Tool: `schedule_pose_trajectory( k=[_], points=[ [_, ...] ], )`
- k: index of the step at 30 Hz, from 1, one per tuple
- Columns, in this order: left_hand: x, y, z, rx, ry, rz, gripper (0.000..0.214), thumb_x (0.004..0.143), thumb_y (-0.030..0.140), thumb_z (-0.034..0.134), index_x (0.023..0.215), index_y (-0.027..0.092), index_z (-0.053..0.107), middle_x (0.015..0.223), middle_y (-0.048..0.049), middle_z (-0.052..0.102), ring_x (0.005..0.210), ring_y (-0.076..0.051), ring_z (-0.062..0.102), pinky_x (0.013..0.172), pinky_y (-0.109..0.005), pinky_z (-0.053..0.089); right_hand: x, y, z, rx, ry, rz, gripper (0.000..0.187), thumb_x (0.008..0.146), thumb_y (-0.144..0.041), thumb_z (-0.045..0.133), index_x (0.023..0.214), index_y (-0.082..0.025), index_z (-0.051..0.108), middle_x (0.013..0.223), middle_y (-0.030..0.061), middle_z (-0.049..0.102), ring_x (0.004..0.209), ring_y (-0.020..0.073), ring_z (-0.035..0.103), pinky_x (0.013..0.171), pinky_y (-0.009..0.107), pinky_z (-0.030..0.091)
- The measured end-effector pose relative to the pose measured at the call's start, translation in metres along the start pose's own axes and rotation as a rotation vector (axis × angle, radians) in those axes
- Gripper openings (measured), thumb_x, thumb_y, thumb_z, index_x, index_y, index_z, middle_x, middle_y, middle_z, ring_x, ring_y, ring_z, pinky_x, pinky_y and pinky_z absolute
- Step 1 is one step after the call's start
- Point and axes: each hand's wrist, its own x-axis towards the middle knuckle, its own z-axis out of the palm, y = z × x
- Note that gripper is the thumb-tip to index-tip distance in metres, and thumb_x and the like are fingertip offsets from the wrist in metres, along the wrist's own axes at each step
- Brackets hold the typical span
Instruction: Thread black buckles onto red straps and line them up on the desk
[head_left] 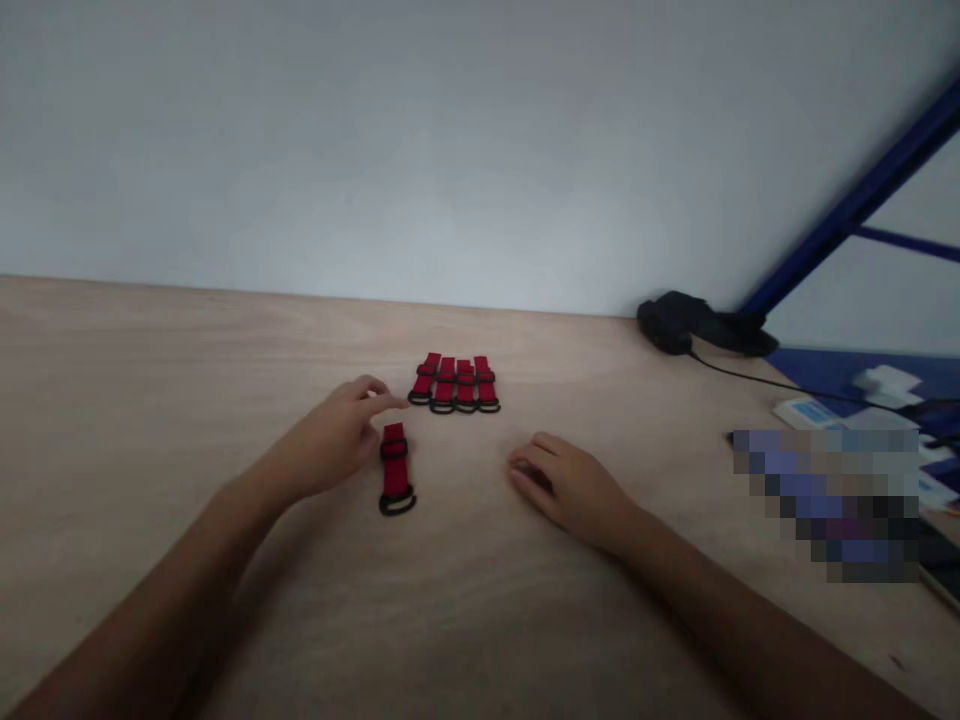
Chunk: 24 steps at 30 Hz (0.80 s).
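Several short red straps (446,382) with black slide buckles and black D-shaped rings lie side by side in a row on the wooden table. Closer to me a single red strap (395,470) of the same kind lies apart, its ring toward me. My left hand (341,435) hovers just left of that single strap, index finger stretched toward the ring of the row's leftmost strap; whether it touches is unclear. Nothing shows in its fingers. My right hand (566,485) rests on the table to the right, fingers loosely bent, thumb apart, holding nothing visible.
A black handheld device (694,325), resembling a scanner, lies at the back right against the wall, its cable (780,380) running right. White and blue boxes or packets (814,413) sit at the right edge near a blurred-out patch. A blue metal frame (847,210) rises behind.
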Motion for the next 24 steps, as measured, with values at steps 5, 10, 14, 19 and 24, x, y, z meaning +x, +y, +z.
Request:
schedule_pose_trajectory(
  k=[5,10,14,19,24],
  points=[
    [-0.005,-0.007,-0.004,-0.145,-0.291,0.103,0.037,0.082,0.033,0.059,0.118,0.028,0.064,0.112,-0.0067,0.051,0.104,-0.024,0.052,0.094,-0.036,0.044,0.001,-0.001,-0.001,0.016,-0.017,-0.009,0.019,0.092,-0.024,0.05,0.102,-0.016,0.065,0.099,0.0097,0.063,0.091,0.0207,0.059,0.082,0.032,0.048],
    [-0.001,0.021,0.018,-0.168,-0.2,0.139,0.04,0.076,0.053,0.068,0.1,0.021,0.068,0.11,-0.0082,0.051,0.104,-0.026,0.049,0.092,-0.038,0.042,0.001,0.0,-0.002,0.017,-0.013,-0.011,0.02,0.093,-0.025,0.049,0.099,-0.016,0.066,0.095,0.009,0.063,0.088,0.0207,0.059,0.079,0.033,0.048],
    [-0.002,0.038,0.026,-0.232,-0.243,0.188,0.058,0.077,0.046,0.07,0.127,0.021,0.055,0.115,-0.0091,0.053,0.108,-0.026,0.05,0.095,-0.038,0.041,-0.001,0.0,-0.002,0.083,0.027,-0.028,0.022,0.095,-0.026,0.048,0.103,-0.015,0.066,0.096,0.0093,0.063,0.087,0.0196,0.06,0.08,0.032,0.049],
    [-0.001,0.036,0.019,-0.278,-0.265,0.228,0.03,0.086,0.032,0.06,0.114,0.02,0.063,0.107,-0.0073,0.057,0.098,-0.022,0.055,0.089,-0.033,0.043,-0.002,-0.006,0.0,0.141,0.078,-0.094,0.023,0.093,-0.026,0.053,0.108,-0.014,0.065,0.098,0.0107,0.063,0.088,0.0203,0.06,0.08,0.033,0.05],
    [0.001,0.046,0.029,-0.3,-0.211,0.286,0.022,0.087,0.036,0.061,0.098,0.017,0.066,0.095,-0.0062,0.061,0.092,-0.022,0.056,0.086,-0.034,0.043,-0.002,-0.017,0.003,0.185,0.091,-0.161,0.025,0.091,-0.028,0.057,0.111,-0.016,0.065,0.097,0.01,0.063,0.088,0.0206,0.06,0.079,0.033,0.052]
  ],
)
